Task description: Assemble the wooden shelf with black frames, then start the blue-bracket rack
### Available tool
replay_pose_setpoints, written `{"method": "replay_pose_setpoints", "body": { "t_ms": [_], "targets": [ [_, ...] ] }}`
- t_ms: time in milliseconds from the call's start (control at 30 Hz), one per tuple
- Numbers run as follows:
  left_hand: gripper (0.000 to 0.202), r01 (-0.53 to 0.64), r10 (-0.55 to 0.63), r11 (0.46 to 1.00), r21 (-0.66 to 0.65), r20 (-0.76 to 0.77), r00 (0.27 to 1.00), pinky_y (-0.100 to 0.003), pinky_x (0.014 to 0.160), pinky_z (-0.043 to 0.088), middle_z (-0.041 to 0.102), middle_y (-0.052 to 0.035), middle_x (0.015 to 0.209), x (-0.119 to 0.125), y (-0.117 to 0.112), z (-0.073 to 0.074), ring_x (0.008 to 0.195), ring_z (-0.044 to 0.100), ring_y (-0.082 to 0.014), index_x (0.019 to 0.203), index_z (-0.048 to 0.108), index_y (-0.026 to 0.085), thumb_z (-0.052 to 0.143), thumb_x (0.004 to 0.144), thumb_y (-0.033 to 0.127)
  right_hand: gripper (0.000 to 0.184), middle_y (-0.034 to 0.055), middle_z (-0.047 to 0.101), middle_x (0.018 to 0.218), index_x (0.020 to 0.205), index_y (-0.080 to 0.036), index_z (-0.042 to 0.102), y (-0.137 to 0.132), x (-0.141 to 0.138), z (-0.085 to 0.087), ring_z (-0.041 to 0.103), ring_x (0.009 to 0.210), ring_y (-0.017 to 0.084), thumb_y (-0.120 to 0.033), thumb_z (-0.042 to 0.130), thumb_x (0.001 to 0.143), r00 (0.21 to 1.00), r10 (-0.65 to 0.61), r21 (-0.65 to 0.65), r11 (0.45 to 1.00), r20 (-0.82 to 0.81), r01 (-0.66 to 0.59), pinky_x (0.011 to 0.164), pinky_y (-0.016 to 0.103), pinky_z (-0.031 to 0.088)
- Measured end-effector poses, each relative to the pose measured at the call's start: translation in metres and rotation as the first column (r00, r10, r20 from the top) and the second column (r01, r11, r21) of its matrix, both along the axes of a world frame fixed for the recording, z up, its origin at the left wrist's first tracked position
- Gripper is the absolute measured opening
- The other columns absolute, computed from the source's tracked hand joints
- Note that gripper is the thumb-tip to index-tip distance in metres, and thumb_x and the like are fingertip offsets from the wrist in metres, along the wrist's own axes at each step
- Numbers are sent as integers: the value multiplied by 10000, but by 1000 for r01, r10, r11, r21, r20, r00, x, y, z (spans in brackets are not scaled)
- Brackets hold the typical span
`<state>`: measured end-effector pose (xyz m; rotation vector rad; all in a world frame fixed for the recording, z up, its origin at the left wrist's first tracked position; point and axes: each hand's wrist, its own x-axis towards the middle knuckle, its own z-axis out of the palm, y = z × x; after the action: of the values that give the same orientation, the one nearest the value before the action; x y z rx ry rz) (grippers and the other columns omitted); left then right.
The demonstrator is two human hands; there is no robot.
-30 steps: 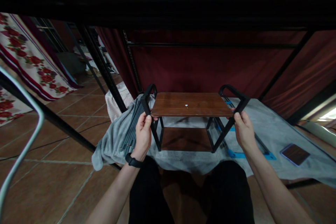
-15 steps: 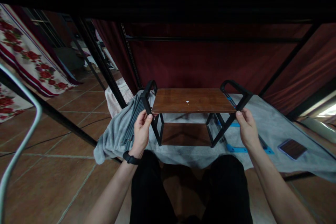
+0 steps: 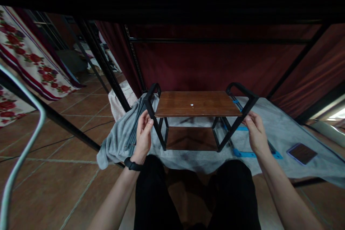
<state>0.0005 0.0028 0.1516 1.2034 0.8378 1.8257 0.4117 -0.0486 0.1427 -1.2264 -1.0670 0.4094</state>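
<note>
A small two-tier shelf stands on a grey blanket point(image 3: 283, 133) in front of my knees. It has a brown wooden top point(image 3: 196, 103), a lower board point(image 3: 190, 138) and black metal side frames point(image 3: 157, 129). My left hand point(image 3: 142, 134), with a black wristband, is beside the left frame; its fingers are loosened and apart, the thumb just touching the leg. My right hand point(image 3: 254, 133) has thumb and fingertips pinched on the slanted right frame point(image 3: 242, 109).
A bundle of dark grey rods point(image 3: 134, 127) lies on the blanket left of the shelf. Blue flat pieces point(image 3: 244, 153) and a small dark tablet-like panel point(image 3: 302, 152) lie to the right. Black bed-frame posts point(image 3: 102, 64), a dark red curtain point(image 3: 210, 64) and a grey tube point(image 3: 24, 143) surround me.
The shelf was raised slightly, then stayed put. My left hand has eased its grip on the left frame and slid a little down and left. My right hand has barely moved.
</note>
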Motion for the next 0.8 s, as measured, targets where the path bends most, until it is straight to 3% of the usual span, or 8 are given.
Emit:
{"method": "replay_pose_setpoints", "body": {
  "t_ms": [267,367,433,533,667,800],
  "targets": [
    [451,11,-11,1000,-19,1,1000,-289,943,489,621,-69,1302,-8,1,3,1158,599,-188,1307,586,272,626,895,452,472,59,655,1199,1215,-272,588,-2,12,-10,624,1103,227,-562,640,846,995,-17,3,1000,-100,18,1067,486,427],
    [429,-73,77,995,-72,45,996,-290,883,506,663,-69,1170,-12,4,-2,1035,637,-171,1255,603,233,612,894,465,442,57,670,1139,1142,-244,615,-6,15,-14,633,1059,216,-549,660,825,987,-83,4,996,-137,84,1032,458,441],
    [371,-163,173,976,-142,66,983,-275,797,511,681,-50,996,-17,5,-9,894,648,-156,1118,642,189,637,862,458,377,34,677,1004,1020,-220,638,-11,17,-22,639,956,192,-528,672,805,969,-158,11,987,-189,163,981,419,461],
    [286,-224,237,945,-237,27,971,-223,640,453,619,1,755,-26,2,-26,671,573,-110,859,629,161,672,803,438,285,-5,623,813,825,-203,622,-24,16,-42,590,786,150,-482,660,786,942,-207,-10,977,-266,212,854,338,478],
    [295,-247,249,917,-314,-33,968,-202,499,312,481,55,588,-28,-22,-59,508,392,-77,769,589,173,664,783,458,283,-18,587,748,764,-209,599,-49,0,-83,531,717,141,-486,658,769,949,-145,-151,983,-280,105,745,288,445],
    [377,-124,92,883,-452,-92,991,-208,492,301,437,63,564,-4,-65,-94,511,374,-87,765,583,184,674,783,549,343,-14,571,694,704,-224,593,-76,-45,-122,524,704,166,-557,651,766,959,-21,-313,947,-283,-72,715,298,430]
  ]
}}
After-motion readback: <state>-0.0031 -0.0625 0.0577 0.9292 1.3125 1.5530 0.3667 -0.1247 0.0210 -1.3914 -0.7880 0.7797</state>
